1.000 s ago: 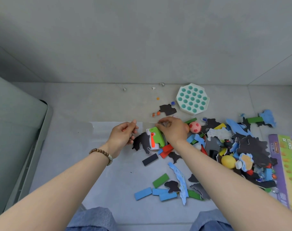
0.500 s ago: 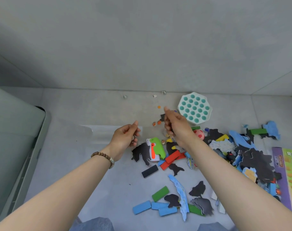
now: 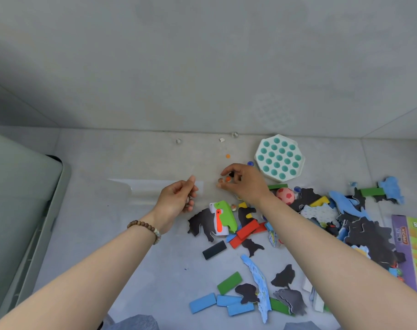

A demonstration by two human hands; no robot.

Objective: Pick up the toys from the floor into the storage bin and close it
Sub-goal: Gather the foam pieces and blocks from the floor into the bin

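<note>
Right hand (image 3: 244,184), frame centre, pinches orange bead (image 3: 228,179) at floor level. Bead tiny, hard, smooth, likely to roll, so fingertip pinch from above suits. Left hand (image 3: 179,198) curled, seemingly cupping clear marble (image 3: 187,200). Toy pile (image 3: 369,234) lower right — light, flat pieces. Storage bin (image 3: 24,210) at left edge.

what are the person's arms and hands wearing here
Both forearms are bare, with no sleeves or gloves on the left hand or right hand. The left wrist carries a bracelet of round brown beads, with a few paler ones.
</note>
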